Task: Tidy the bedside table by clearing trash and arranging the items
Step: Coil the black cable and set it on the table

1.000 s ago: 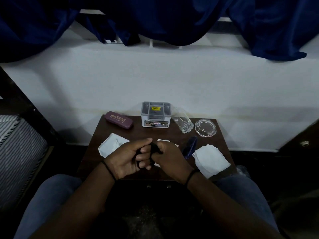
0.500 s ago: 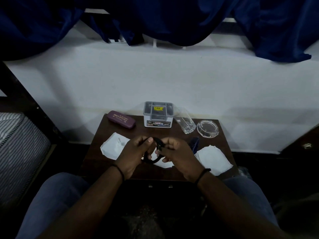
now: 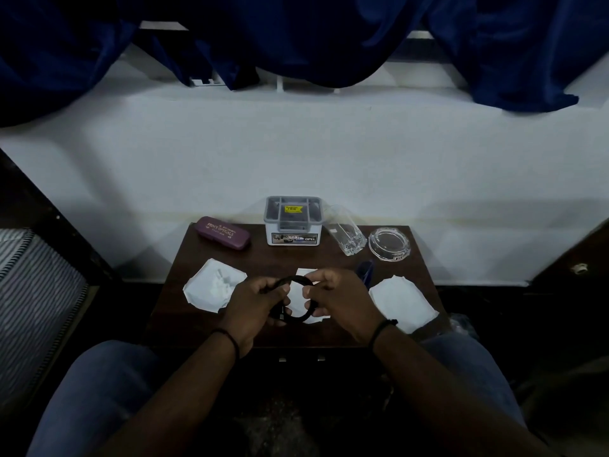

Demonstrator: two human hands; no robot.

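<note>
Over the middle of the dark wooden bedside table (image 3: 184, 308), both my hands hold a black cable coiled into a loop (image 3: 294, 279). My left hand (image 3: 255, 305) grips its left side and my right hand (image 3: 342, 300) pinches its right side. A white tissue (image 3: 212, 288) lies at the left, another white tissue (image 3: 402, 303) at the right, and a third white tissue (image 3: 298, 301) shows through the loop under my hands. A blue pen (image 3: 365, 270) lies beside my right hand.
Along the table's back stand a maroon spectacle case (image 3: 224, 232), a grey-lidded white box (image 3: 292, 221), a clear drinking glass (image 3: 346, 230) and a glass ashtray (image 3: 389, 244). A white wall rises behind, with blue curtains (image 3: 296, 37) above. A striped mattress (image 3: 29, 291) is at the left.
My hands have parted from a tight clasp and lifted a little, and the black cable now shows as an open loop between them.
</note>
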